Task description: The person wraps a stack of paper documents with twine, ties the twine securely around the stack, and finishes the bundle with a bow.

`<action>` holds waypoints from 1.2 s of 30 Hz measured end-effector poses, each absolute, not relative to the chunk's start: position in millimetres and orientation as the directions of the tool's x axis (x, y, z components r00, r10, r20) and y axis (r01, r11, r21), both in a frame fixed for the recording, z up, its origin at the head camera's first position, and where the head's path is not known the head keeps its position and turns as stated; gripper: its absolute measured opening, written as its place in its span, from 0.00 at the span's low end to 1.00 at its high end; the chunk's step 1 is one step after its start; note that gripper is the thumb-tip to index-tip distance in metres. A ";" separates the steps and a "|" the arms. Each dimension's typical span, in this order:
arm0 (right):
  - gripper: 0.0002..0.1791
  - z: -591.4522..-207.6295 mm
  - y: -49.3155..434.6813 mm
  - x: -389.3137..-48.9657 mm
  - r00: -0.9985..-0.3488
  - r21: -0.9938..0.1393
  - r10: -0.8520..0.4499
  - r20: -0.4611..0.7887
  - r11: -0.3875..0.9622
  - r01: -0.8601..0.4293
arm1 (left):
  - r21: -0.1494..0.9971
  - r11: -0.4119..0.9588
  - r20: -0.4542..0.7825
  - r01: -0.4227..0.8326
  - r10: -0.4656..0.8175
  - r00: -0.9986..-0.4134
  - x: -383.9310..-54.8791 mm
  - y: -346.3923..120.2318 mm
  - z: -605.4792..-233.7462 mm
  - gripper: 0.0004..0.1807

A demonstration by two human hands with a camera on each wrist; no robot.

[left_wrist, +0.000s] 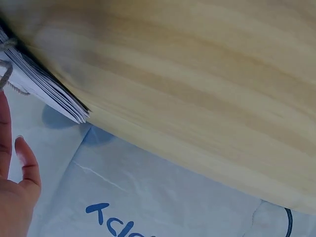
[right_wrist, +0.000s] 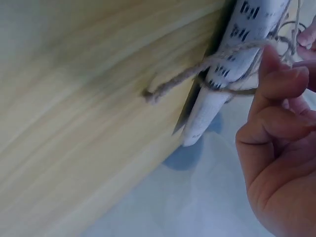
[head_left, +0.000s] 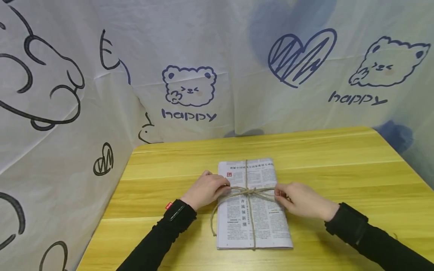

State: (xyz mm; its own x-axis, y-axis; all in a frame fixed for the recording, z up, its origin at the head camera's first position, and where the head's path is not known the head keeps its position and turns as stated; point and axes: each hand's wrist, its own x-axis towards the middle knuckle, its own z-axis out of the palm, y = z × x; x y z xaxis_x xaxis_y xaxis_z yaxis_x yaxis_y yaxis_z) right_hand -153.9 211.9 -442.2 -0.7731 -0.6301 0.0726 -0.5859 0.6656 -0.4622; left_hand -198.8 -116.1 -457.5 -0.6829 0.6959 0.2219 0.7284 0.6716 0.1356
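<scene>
A stack of folded newspaper lies flat on the table, bound crosswise with brown twine that is knotted into a bow at the middle. At the stack's left edge, my left hand pinches the bow's twine. My right hand pinches the twine at the right edge, and the two hands stretch it sideways across the paper. One loose twine end curves down past the left edge. In the right wrist view, a frayed twine end sticks out from the right hand's fingers.
The yellow wood-grain table extends on both sides of the stack. Behind it and to the left hangs a pale cloth with drawn bears, hearts and the word "happy". Both wrists wear black bands.
</scene>
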 end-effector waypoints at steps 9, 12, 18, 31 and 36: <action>0.07 -440.3 230.2 -167.7 -0.798 -0.586 -0.600 0.065 0.624 -0.517 | 0.137 0.659 0.263 0.740 0.696 -0.668 -199.5 -126.7 -456.0 0.05; 0.09 -441.7 235.0 -172.8 -0.806 -0.659 -0.591 0.041 0.590 -0.466 | 0.145 0.667 0.254 0.731 0.688 -0.679 -198.6 -132.1 -456.7 0.05; 0.11 -449.2 244.4 -183.7 -0.845 -0.742 -0.534 -0.026 0.577 -0.342 | 0.151 0.680 0.249 0.717 0.676 -0.693 -196.4 -142.9 -458.8 0.05; 0.12 -450.8 252.4 -195.1 -0.880 -0.746 -0.447 -0.161 0.639 -0.188 | 0.065 0.692 0.293 0.719 0.675 -0.677 -188.3 -163.2 -466.1 0.04; 0.13 -449.5 252.9 -194.7 -0.873 -0.755 -0.445 -0.200 0.637 -0.152 | -0.006 0.716 0.295 0.699 0.669 -0.682 -187.0 -167.5 -469.6 0.04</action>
State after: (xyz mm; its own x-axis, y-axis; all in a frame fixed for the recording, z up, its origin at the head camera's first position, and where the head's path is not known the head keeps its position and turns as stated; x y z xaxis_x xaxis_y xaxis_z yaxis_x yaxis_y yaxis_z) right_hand -194.7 252.9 -449.5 -0.8729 -0.4452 -0.1999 -0.1521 0.6374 -0.7554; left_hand -187.0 -167.5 -469.6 -0.6823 0.6687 0.2954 0.6986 0.7155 -0.0061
